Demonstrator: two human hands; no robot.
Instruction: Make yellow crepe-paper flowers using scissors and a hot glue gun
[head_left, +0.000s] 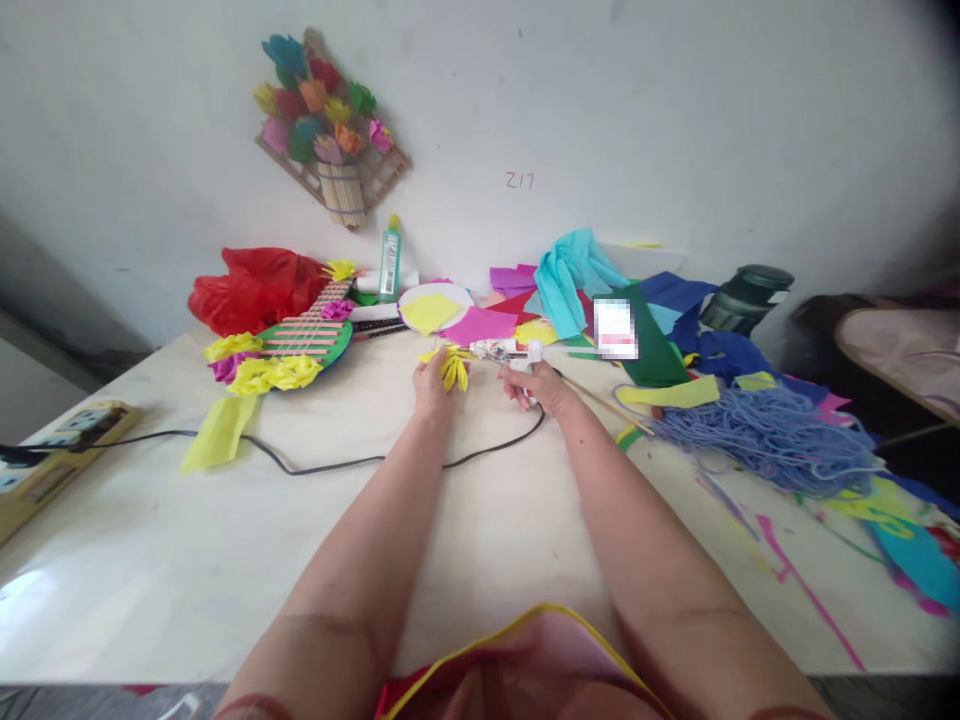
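Note:
My left hand (433, 385) is closed on a yellow paper flower (453, 367), holding it just above the white table (225, 540). My right hand (541, 387) grips a white hot glue gun (508, 352) by its handle. The gun's nozzle points left, close to the flower. The gun's black cord (345, 462) runs from under my right hand leftwards across the table to a power strip (52, 445).
A green craft board with yellow and pink paper flowers (281, 352) lies at the back left by a red plastic bag (255, 285). Coloured paper sheets (570, 290), a glue bottle (389, 260), a thin stick (607, 405) and blue yarn (765, 435) crowd the back and right.

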